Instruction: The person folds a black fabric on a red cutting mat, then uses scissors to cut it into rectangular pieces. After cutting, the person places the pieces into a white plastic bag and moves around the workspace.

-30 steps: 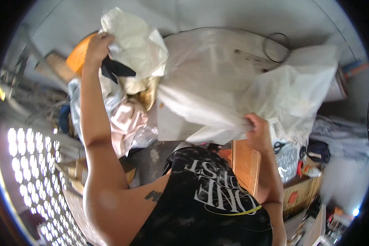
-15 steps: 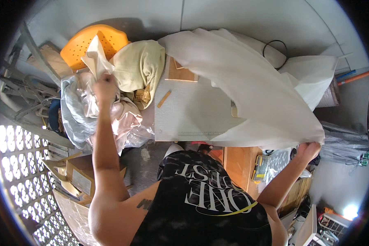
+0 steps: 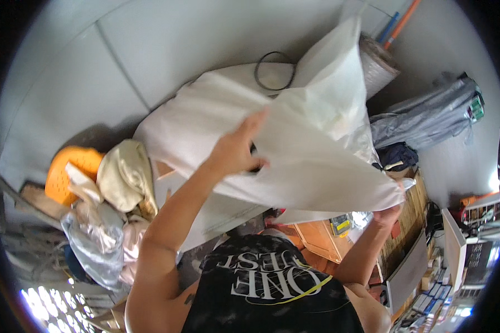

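A large white sheet of fabric (image 3: pixel 311 166) is draped across a worktop (image 3: pixel 194 216) and rises into a peak at the back right. My left hand (image 3: pixel 241 147) is over the middle of the sheet, its thumb and fingers spread; whether it touches the cloth is unclear. My right hand (image 3: pixel 390 211) is closed on the sheet's right corner. At the left, a pale yellow cloth (image 3: pixel 122 175) and a heap of clear plastic and pink fabric (image 3: pixel 91 250) lie beside an orange perforated plastic piece (image 3: pixel 61 175).
A black loop (image 3: pixel 275 89) rests at the back. A plastic roll (image 3: pixel 378 66), orange and blue poles (image 3: pixel 400 25) and a grey wrapped bundle (image 3: pixel 428 116) stand along the back right. A wooden cabinet (image 3: pixel 316 241) is below the worktop; a metal frame (image 3: pixel 5 188) is at the far left.
My left hand has moved from the cloth heap on the left to over the white sheet. My right hand holds the sheet's corner. The view has swung toward the right.
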Demonstrator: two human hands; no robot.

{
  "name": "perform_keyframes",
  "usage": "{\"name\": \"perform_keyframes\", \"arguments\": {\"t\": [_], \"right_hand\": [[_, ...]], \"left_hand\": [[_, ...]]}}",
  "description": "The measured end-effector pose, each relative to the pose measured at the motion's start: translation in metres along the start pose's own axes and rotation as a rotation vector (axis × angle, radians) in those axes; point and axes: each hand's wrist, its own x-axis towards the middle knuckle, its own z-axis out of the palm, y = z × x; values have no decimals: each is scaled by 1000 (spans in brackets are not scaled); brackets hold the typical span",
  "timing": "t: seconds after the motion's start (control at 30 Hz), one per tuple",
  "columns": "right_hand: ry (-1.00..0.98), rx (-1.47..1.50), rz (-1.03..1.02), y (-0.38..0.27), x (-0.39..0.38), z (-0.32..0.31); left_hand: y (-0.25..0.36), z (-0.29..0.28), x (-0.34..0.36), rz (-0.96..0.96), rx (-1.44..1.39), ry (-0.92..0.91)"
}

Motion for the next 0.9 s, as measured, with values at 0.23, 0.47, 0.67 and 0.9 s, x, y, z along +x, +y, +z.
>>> {"name": "perform_keyframes", "arguments": {"t": [0.23,0.47,0.67,0.9], "right_hand": [[-1245,-780,117,-11,160,0],[-92,-981,71,93,462,-20],[313,-644,197,170,582,11],[20,-265,209,155,606,-25]], "left_hand": [[-16,5,31,-339,-50,-83],[51,-113,34,-8,-616,832],[120,-135,86,50,-441,809],[119,-140,89,-52,-348,845]]}}
